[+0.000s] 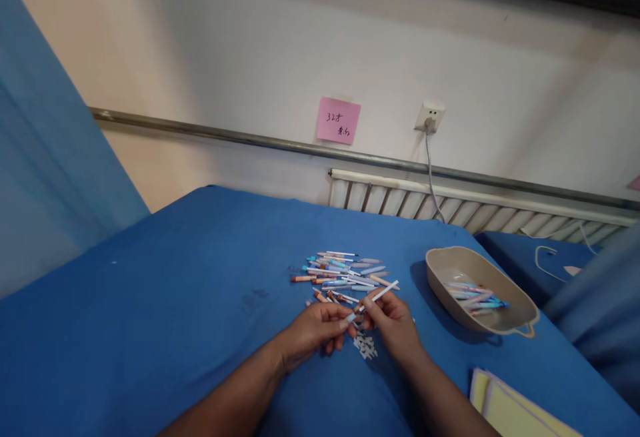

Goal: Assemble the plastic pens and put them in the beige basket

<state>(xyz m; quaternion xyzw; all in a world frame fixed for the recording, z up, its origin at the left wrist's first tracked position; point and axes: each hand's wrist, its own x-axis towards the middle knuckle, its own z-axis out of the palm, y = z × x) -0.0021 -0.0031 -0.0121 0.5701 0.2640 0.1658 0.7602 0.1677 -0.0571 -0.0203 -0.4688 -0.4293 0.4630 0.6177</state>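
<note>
My left hand (320, 325) is closed, pinching a small pale blue pen part (351, 317) between thumb and fingers. Close beside it, my right hand (393, 322) is closed on a slim white pen refill (385, 291) that slants up to the right. The refill's lower end is near the blue part; whether the two touch I cannot tell. Small white pieces (366, 345) lie in a heap on the blue cloth just below my hands. Beyond them spreads a loose pile of pens (345, 275) and white refills, partly hidden by my fingers.
To the right stands a beige basin (500, 323) with several pens (477, 297) inside. Yellow pads (517, 410) lie at the lower right on the blue cloth (175, 303). Behind are a radiator (390, 198), a metal rail (225, 131), and a socket (429, 117) with a plugged-in cable.
</note>
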